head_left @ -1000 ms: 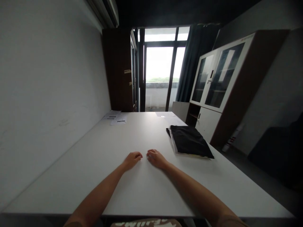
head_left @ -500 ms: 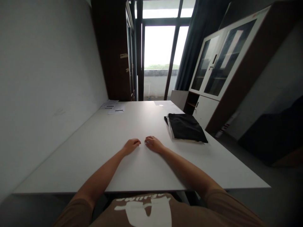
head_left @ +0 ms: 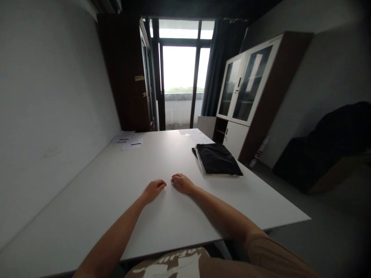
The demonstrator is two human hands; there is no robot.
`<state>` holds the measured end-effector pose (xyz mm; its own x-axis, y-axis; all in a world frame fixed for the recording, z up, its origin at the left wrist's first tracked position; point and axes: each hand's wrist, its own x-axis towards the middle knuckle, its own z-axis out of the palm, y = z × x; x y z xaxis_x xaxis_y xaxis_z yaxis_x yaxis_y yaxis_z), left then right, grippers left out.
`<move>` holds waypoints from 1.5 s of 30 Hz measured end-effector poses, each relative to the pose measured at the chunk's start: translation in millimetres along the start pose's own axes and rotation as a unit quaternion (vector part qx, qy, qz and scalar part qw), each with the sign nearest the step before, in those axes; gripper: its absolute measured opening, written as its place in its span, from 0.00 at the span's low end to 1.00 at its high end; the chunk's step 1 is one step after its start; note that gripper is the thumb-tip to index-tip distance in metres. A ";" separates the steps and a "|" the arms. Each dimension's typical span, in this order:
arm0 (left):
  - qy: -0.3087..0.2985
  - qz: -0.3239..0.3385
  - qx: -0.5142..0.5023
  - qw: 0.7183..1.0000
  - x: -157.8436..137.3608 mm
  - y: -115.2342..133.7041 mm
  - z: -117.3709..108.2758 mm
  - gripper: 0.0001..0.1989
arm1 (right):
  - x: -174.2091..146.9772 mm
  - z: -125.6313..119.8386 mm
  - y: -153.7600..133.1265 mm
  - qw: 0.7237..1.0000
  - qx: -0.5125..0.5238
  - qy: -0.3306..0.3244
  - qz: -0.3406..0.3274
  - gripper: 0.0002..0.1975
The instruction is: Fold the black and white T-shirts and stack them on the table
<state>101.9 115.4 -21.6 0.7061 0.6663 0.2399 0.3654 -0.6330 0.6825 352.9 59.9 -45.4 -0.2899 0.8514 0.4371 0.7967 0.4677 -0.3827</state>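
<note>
Both hands rest on a white table (head_left: 121, 200) in the head view, a small gap between their fingertips. My left hand (head_left: 155, 189) lies on its edge with the fingers loosely curled and a slight opening at the thumb; nothing shows in it. Just to the right, my right hand (head_left: 182, 183) is palm down with fingers a little bent and apart, also holding nothing. Nearest to it is a folded black cloth (head_left: 218, 159), which lies flat beyond and to the right, on top of something pale and thin whose kind I cannot make out.
Paper sheets (head_left: 131, 142) lie at the table's far left by the wall, and another pale sheet (head_left: 188, 132) at the far end. A dark cabinet (head_left: 121, 77) stands at the back left. On the right is a cabinet with glass doors (head_left: 249, 88), one lower door open.
The camera view has tilted up and turned a little right, so the room appears shifted down and left. Both hands stay in about the same place on the table.
</note>
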 end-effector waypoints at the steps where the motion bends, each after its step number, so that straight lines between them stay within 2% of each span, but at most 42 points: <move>1: 0.001 -0.003 -0.001 1.000 -0.2 -1.1 0.2 0.12 | -0.3 0.0 -0.6 1.000 -0.003 -0.008 -0.001 0.09; 9: -0.010 -0.011 0.006 1.000 -0.9 0.7 -2.4 0.13 | -1.4 1.2 1.1 1.000 0.010 -0.015 0.024 0.10; 24: -0.003 -0.024 0.022 0.999 1.8 12.8 -3.8 0.13 | -0.5 -8.4 -4.7 0.998 0.058 0.012 0.020 0.11; 29: -0.005 -0.040 0.011 0.999 5.1 5.1 2.5 0.14 | -0.3 -7.2 -0.1 0.997 0.074 0.022 0.027 0.11; 34: 0.021 -0.018 -0.002 1.000 4.3 4.3 4.6 0.14 | -0.2 -10.7 -1.7 0.996 0.082 -0.005 0.043 0.13; 45: 0.021 -0.010 -0.004 1.000 5.2 -2.3 7.5 0.13 | -2.5 -16.3 -2.0 0.995 0.094 -0.017 0.033 0.11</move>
<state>109.2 117.4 -27.1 0.6729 0.6948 0.2538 0.3746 -0.6160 0.6930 360.6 53.0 -32.5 -0.2599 0.8876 0.3802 0.7026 0.4440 -0.5561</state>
